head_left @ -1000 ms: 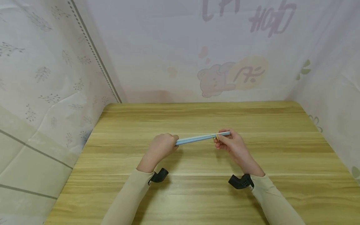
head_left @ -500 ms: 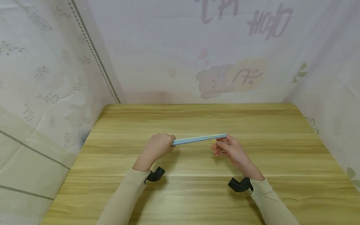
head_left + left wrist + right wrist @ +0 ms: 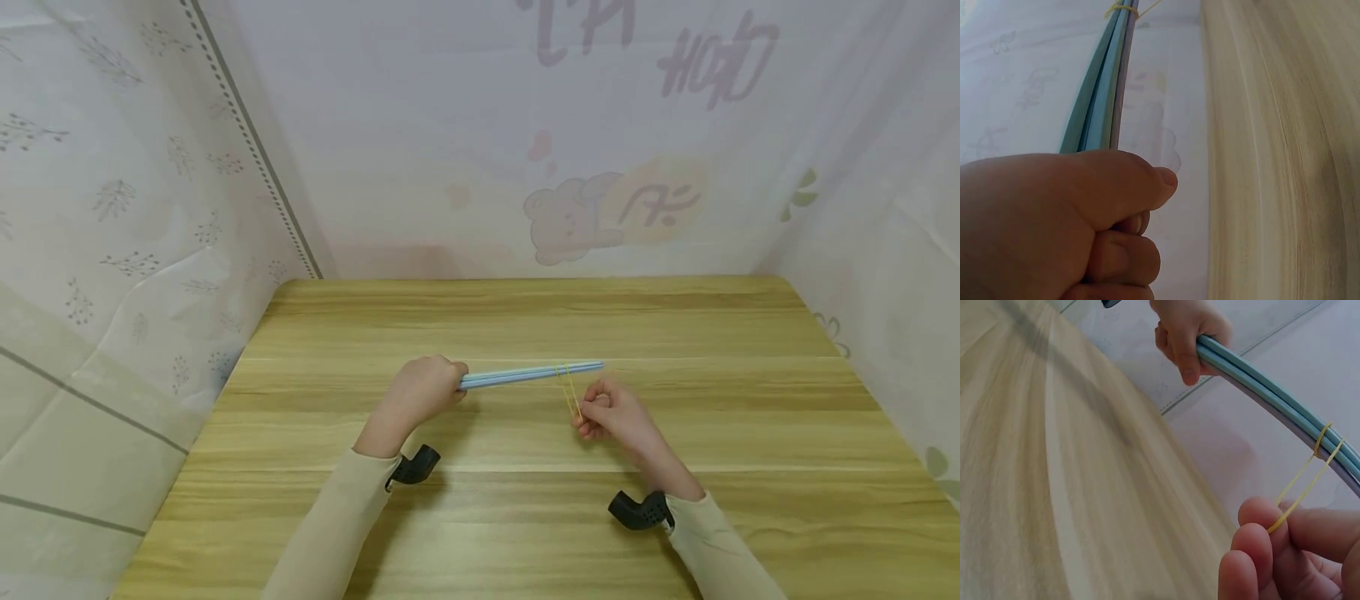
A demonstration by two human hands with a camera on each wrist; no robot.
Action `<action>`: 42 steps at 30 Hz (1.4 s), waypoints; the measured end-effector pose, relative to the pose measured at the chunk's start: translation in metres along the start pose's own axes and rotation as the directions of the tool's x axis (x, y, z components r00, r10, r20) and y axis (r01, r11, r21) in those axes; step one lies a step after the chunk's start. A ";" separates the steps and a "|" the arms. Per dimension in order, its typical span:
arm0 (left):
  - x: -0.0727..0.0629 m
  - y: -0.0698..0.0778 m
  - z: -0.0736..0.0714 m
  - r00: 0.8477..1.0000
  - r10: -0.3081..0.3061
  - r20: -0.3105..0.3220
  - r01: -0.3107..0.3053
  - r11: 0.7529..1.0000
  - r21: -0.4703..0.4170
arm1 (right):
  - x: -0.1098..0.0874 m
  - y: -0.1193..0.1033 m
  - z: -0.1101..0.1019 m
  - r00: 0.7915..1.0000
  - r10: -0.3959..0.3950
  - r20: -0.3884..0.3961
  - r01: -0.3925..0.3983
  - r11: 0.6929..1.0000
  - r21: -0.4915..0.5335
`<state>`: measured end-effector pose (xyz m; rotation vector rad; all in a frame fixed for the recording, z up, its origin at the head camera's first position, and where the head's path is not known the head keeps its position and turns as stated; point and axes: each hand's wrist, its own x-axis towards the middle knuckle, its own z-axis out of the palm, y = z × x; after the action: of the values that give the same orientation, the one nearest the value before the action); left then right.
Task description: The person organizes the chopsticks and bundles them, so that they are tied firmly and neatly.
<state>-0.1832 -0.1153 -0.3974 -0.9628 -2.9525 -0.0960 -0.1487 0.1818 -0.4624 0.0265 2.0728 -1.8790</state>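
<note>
In the head view my left hand (image 3: 422, 392) grips one end of a bundle of pastel blue and purple chopsticks (image 3: 517, 377), held above the table with the free end pointing right. A yellow rubber band (image 3: 1324, 464) circles the bundle near that free end. My right hand (image 3: 618, 421) pinches a loop of the band between thumb and fingers and stretches it down, away from the chopsticks. Seen from the left wrist, the thumb lies across the bundle and the other fingers curl under it. The gripped ends are hidden inside the left fist.
A wood-grain table (image 3: 480, 517) lies below both hands. Behind it hangs a pale printed curtain (image 3: 420, 125), with more patterned cloth at the left and right sides. Black camera mounts (image 3: 637, 510) sit at both wrists.
My right hand has moved off the chopsticks' free end and down, pulling a loop of the rubber band out with it. The left hand keeps its grip, slightly further left than at first.
</note>
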 end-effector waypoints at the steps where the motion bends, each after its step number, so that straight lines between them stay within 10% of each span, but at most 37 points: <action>1: 0.000 0.000 0.000 1.000 -0.001 0.000 0.001 1.000 -0.005 | -0.001 0.001 0.000 1.000 -0.010 0.013 0.010 1.000 -0.002; 14: -0.005 -0.001 0.004 0.999 -0.035 0.032 0.036 0.998 -0.059 | -0.009 0.012 0.007 0.966 -0.216 0.140 0.239 0.954 -0.179; 22: -0.005 -0.002 0.008 0.994 -0.085 0.072 0.091 0.992 -0.085 | -0.007 0.011 0.010 0.810 -0.494 0.316 0.545 0.832 -0.099; 26: -0.003 -0.001 0.008 0.991 -0.107 0.076 0.115 0.988 -0.099 | -0.007 0.013 0.014 0.775 -0.540 0.327 0.579 0.815 -0.028; 35: 0.000 0.004 0.010 0.994 -0.106 -0.003 0.105 0.991 -0.081 | -0.006 0.009 0.023 0.862 -0.494 0.115 0.455 0.853 0.257; 42: -0.002 0.004 0.015 0.994 -0.072 -0.078 0.069 0.997 -0.043 | -0.007 -0.004 0.020 0.934 -0.354 -0.052 0.302 0.702 0.645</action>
<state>-0.1798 -0.1121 -0.4125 -0.8389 -2.9225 -0.1914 -0.1385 0.1633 -0.4579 -0.2657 1.3327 -2.6891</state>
